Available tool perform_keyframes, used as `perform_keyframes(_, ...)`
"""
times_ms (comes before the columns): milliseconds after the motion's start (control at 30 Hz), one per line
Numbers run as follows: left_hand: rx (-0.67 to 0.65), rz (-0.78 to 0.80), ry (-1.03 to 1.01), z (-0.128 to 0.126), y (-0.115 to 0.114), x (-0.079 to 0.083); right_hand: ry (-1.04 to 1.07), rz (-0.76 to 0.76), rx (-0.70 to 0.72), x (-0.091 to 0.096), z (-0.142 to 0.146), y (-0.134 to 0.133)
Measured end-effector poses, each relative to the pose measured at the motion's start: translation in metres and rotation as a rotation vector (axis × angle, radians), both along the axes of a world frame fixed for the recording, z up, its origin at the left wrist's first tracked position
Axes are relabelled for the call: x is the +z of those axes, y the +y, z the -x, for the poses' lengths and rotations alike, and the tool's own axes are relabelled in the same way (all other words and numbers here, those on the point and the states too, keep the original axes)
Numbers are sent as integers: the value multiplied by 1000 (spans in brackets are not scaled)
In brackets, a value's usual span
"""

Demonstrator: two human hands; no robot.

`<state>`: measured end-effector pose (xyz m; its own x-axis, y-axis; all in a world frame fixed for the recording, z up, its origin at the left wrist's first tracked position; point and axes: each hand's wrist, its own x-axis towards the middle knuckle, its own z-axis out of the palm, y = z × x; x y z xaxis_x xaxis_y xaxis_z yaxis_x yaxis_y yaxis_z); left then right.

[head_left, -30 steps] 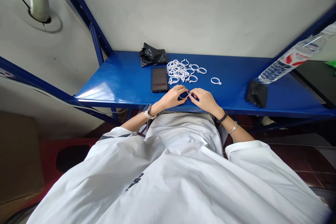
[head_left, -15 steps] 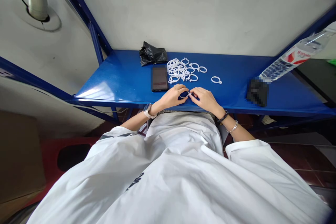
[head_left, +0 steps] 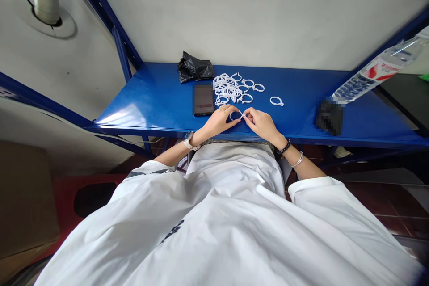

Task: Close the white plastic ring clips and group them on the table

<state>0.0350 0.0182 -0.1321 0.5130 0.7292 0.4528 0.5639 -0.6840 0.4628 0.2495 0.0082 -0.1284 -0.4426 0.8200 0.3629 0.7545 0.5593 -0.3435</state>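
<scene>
Both my hands rest at the front of a blue metal shelf and pinch one white plastic ring between them. My left hand grips the ring's left side with curled fingers; a watch is on that wrist. My right hand pinches its right end; bracelets are on that wrist. Just beyond my fingers lies a heap of several white rings. A single ring lies apart to the right.
A dark phone lies flat left of the heap. A crumpled black bag sits behind it by the wall. A plastic water bottle leans at the right, with a blurred dark object near its base.
Both hands with the ring have shifted slightly away from me, toward the heap. The ring now shows more clearly between the fingers.
</scene>
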Motion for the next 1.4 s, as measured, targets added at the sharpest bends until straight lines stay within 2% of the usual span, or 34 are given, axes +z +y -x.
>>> perform_keyframes(233, 11, 53, -26, 2, 3, -4, 156, 107, -70, 2, 0, 12)
perform_keyframes(533, 45, 51, -31, 2, 6, -7, 159, 92, -128, 1, 5, 14)
perform_keyframes(667, 35, 45, -34, 2, 7, -6, 156, 84, -119, 2, 5, 14)
perform_keyframes(1000, 56, 135, -183, 3, 9, -7, 274, 184, -59, 4, 3, 14)
perform_keyframes(1400, 53, 84, -111, 5, 10, -7, 296, 204, -42, 3, 4, 13)
